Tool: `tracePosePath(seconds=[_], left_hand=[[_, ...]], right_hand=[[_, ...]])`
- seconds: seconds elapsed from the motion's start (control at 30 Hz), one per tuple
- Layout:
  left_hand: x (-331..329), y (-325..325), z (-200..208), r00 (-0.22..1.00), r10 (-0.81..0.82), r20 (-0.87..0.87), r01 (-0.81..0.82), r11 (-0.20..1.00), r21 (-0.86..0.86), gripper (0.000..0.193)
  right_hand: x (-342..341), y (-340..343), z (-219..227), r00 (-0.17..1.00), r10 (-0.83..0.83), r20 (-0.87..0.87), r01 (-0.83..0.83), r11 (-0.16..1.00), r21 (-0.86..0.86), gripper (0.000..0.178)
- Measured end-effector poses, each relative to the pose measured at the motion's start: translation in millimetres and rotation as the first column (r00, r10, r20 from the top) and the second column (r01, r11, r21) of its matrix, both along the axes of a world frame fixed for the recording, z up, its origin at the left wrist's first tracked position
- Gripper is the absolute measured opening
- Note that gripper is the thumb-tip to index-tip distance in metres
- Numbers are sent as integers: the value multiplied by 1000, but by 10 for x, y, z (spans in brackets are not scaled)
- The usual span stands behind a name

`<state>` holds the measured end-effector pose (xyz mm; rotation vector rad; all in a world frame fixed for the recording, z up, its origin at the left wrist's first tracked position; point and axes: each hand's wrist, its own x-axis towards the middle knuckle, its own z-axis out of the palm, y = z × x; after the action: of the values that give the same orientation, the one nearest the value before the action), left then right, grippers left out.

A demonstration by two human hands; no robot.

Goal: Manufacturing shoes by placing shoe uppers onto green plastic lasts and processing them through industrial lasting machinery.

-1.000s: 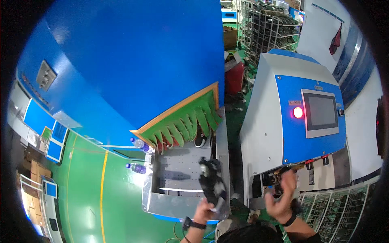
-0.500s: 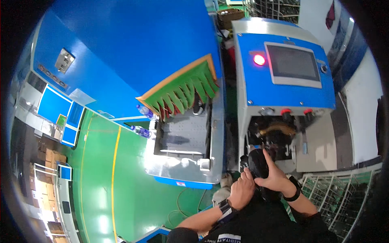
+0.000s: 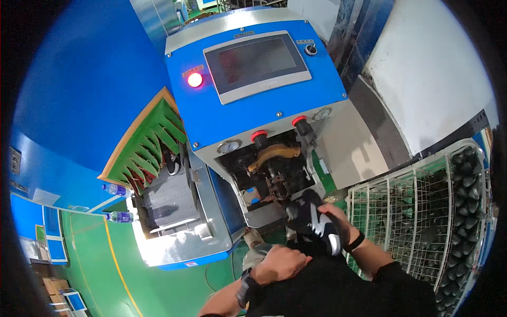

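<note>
A black sneaker (image 3: 304,211) with white side stripes and a pale sole is tilted in front of my body, just below the machine's opening. My right hand (image 3: 340,224) grips it along its right side, with the thumb over the upper. Lower left of the shoe, my left hand (image 3: 282,262) is closed, its fingers curled and apart from the shoe. Whatever may be between those fingertips is hidden against my black shirt. Beyond the shoe, the machine (image 3: 248,119) has a dark metal clamp (image 3: 275,185) under a curved brown pad (image 3: 277,153).
On the machine, a screen (image 3: 259,63) sits beside a lit red lamp (image 3: 195,80), above two red knobs. At left, a conveyor (image 3: 169,243) leads under green flaps (image 3: 153,142), with a shoe among them and bottles alongside. A wire rack (image 3: 388,211) with dark shoe-shaped pieces stands right.
My view has swung right, bringing the machine to the middle. The shoe has been turned so its striped side shows. My left hand has come off it, while my right keeps hold.
</note>
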<state>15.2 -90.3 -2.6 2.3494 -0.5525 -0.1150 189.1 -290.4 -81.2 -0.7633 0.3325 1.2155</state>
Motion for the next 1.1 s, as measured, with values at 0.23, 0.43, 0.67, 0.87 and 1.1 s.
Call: tracePosePath(seconds=[0.23,0.43,0.67,0.87,1.1], left_hand=[[69,430,-521,641,721,-263,-744,668,14,33],[-227,714,-839,572,621,-535,-754,655,-46,38],[-361,856,-1103,480,565,-671,-815,569,-104,36],[-349,1141,-1068,475,576,-665,-829,546,-119,37],[-139,1229,-1004,572,600,-559,-767,632,-105,36]], right_hand=[[208,778,665,358,307,882,158,911,-382,81],[321,1397,623,-89,813,576,316,571,-758,84],[327,1790,430,-143,926,350,356,378,-855,88],[301,1820,280,-251,911,329,483,412,-773,92],[143,1749,212,-155,837,526,588,506,-632,97]])
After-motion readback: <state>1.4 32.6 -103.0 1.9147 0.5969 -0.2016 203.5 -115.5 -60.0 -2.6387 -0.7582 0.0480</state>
